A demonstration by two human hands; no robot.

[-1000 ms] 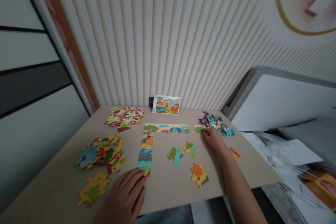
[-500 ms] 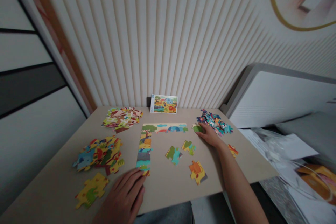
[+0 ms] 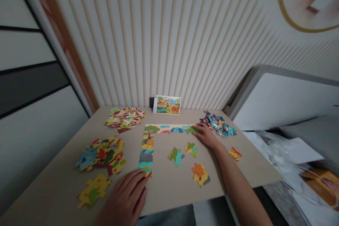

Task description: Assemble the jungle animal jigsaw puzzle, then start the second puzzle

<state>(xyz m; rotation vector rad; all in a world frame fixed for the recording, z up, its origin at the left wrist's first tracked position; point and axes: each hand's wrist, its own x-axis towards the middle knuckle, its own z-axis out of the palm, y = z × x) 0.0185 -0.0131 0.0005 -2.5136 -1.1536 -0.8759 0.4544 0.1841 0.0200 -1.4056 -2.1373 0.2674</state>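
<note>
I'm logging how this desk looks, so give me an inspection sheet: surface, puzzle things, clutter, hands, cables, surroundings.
Surface: beige table, no spill seen.
Job's things: L-shaped puzzle strip, picture card propped up behind; loose pieces and three heaps around.
Clutter: papers, clear plastic and orange package beside the table.
Hands: left hand at the strip's near end, right hand at its far right end.
Cables: thin white ones over the papers, blurred.
Surroundings: ribbed wall behind.
</note>
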